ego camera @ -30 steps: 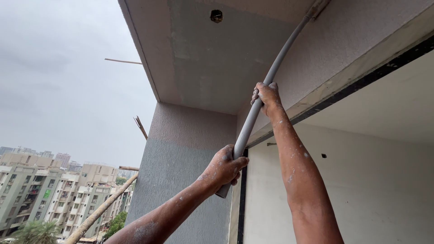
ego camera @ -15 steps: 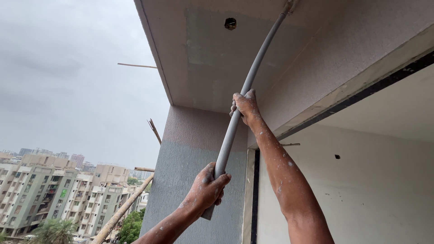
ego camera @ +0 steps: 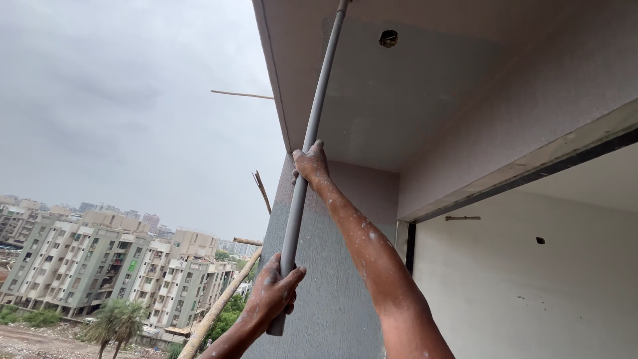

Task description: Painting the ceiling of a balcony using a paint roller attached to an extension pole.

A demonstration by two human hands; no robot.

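Observation:
A long grey pole (ego camera: 318,113) runs from bottom centre up to the ceiling slab (ego camera: 372,113) and leaves the top edge of the view. My left hand (ego camera: 274,292) grips it near its lower end. Higher up, my right hand (ego camera: 311,164) is wrapped around the shaft, the arm stretched upward and speckled with white spots. The pole's top end is out of sight.
A small round hole (ego camera: 388,38) marks the ceiling. A grey textured wall (ego camera: 332,279) stands behind the pole, with a pale recessed wall (ego camera: 525,279) to the right. Bamboo scaffold poles (ego camera: 219,306) jut out on the left, over apartment blocks (ego camera: 100,266) far below.
The pole has swung from a rightward, curved lean to nearly straight and upright. Both hands kept their grip and moved left in the view.

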